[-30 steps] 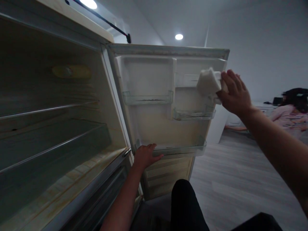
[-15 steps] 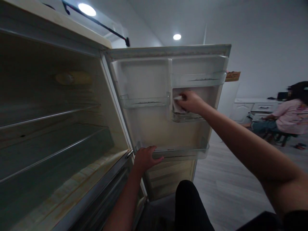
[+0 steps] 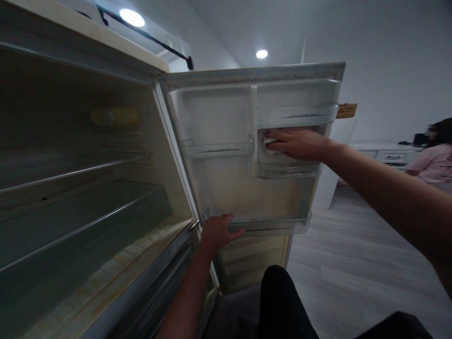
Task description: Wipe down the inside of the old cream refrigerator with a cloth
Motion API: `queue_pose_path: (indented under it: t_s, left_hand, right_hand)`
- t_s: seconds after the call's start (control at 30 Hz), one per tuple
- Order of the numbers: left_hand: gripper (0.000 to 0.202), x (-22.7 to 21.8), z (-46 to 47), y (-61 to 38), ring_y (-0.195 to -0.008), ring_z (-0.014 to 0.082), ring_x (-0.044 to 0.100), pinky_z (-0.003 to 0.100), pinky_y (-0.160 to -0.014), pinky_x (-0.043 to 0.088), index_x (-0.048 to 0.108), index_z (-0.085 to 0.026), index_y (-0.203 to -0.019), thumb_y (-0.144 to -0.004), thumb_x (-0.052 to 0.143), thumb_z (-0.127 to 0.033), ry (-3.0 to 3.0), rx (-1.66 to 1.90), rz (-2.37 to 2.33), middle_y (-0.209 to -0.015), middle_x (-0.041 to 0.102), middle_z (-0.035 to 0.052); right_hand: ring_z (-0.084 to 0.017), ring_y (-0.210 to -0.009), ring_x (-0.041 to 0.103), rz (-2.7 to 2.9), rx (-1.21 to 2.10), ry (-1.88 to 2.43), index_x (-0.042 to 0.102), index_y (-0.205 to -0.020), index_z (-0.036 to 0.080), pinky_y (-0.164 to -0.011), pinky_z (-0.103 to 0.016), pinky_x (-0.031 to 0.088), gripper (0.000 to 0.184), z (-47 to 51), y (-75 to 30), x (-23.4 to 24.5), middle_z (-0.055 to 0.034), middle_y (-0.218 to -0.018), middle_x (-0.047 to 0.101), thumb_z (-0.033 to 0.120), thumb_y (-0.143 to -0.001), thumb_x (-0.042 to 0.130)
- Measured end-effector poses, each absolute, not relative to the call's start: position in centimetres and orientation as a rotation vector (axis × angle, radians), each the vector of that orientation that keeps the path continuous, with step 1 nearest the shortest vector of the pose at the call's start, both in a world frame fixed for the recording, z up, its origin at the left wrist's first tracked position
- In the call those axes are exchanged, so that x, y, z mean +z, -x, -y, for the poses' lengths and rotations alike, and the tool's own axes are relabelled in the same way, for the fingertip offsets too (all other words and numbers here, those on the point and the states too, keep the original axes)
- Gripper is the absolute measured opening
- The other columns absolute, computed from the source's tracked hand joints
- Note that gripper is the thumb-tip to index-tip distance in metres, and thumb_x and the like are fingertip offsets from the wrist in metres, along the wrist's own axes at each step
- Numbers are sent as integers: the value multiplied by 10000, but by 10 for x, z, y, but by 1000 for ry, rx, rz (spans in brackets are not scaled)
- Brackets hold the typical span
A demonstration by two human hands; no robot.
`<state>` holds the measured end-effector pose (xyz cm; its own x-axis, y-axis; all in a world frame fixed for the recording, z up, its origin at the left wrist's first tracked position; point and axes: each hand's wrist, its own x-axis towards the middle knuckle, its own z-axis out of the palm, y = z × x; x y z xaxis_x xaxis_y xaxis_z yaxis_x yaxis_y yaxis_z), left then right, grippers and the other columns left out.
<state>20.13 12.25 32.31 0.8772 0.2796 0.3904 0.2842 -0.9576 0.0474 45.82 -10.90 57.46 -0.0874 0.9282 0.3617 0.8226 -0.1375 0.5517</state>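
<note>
My right hand (image 3: 300,143) presses a white cloth (image 3: 270,142) against the inner face of the open fridge door (image 3: 226,188). It is just above the small clear shelf (image 3: 289,170) and below the upper right shelf (image 3: 296,114); the fingers cover most of the cloth. My left hand (image 3: 217,231) rests at the left end of the bottom door shelf (image 3: 271,227). Its thumb and fingers are apart, and nothing is in it.
To the left stands the fridge compartment with glass shelves (image 3: 81,174) and a yellowish bottle-like thing (image 3: 115,116) at the back. A lower door (image 3: 254,263) also hangs open. Far right, a person in a pink top (image 3: 436,165) sits near white drawers (image 3: 395,155).
My right hand has flattened over the cloth, its fingers stretched to the left where they were bunched before. The left hand has stayed at the bottom shelf. The view has turned slightly.
</note>
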Motion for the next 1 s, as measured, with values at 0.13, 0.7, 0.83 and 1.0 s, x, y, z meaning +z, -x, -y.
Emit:
queue_pose_path:
  t_s: [0.13,0.7,0.83,1.0]
  left_hand:
    - [710,322,-122,-203,-1088,353,746,487,-998,546,686,-203,-1338,-885,627,-747,3012,-626,460,-1265,776,98]
    - [683,322,-119,-220,-1084,332,747,436,-990,525,673,-182,-1313,-908,618,-729,2987,-631,490,-1224,785,102]
    - [685,321,-119,-217,-1075,341,749,449,-979,528,674,-176,-1312,-909,616,-727,2995,-648,482,-1212,787,104]
    - [696,321,-120,-216,-1073,355,749,464,-968,535,683,-180,-1300,-896,617,-743,3002,-658,480,-1214,787,109]
  right_hand:
    - [-362,-1244,585,-1773,1249,-2118,700,-1275,191,-1005,-517,487,413,131,-481,567,-158,-1454,585,168,-979,412]
    - [-252,-985,656,-2124,969,-3001,755,-1016,99,-924,-352,500,315,27,-446,553,-118,-1033,733,92,-738,606]
    - [-245,-970,643,-2169,1570,-2892,717,-1028,140,-911,-380,508,280,64,-415,540,-111,-1029,697,115,-802,554]
    - [-305,-1289,559,-2390,1596,-2197,715,-1115,220,-1125,-504,434,202,107,-376,500,-127,-1381,601,311,-973,605]
